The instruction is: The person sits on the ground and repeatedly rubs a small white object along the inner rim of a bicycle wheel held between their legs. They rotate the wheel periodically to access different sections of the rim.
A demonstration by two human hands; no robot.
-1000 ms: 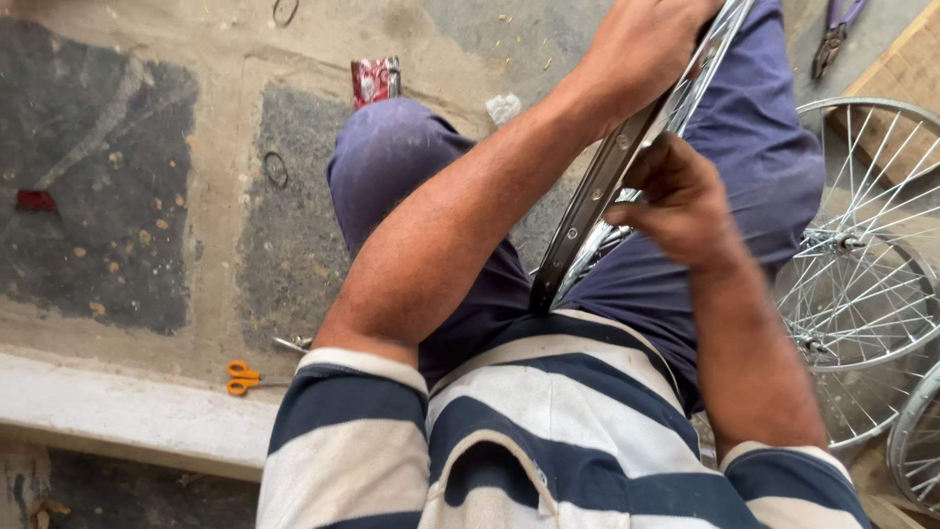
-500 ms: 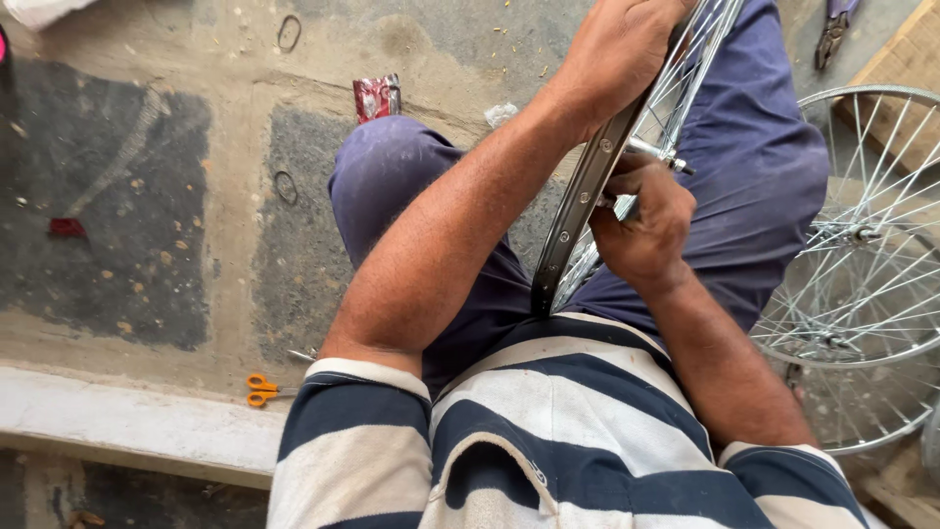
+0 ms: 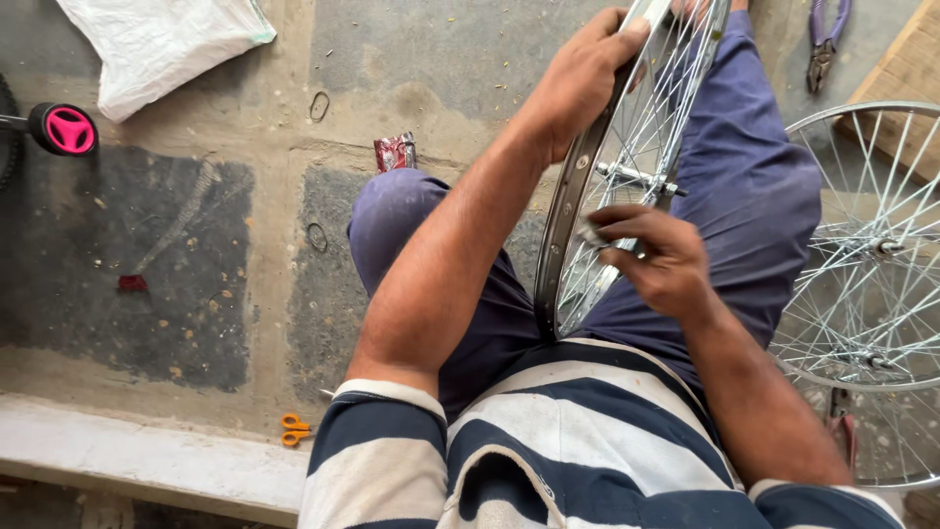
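A spoked bicycle wheel stands upright between my knees, its metal rim edge-on to the camera. My left hand is closed over the top of the rim. My right hand sits against the spokes just below the hub axle, its fingers pinched on a small metal tool or spoke fitting that I cannot make out clearly. I wear blue trousers and a striped shirt.
Two more spoked wheels lie on the floor to the right. Pliers lie at the top right beside a wooden board. A white sack, a pink pedal, a red wrapper and orange scissors lie on the concrete.
The view has tilted up and right, showing more floor. My right hand shifted slightly along the spokes below the hub. My left hand stays on the rim.
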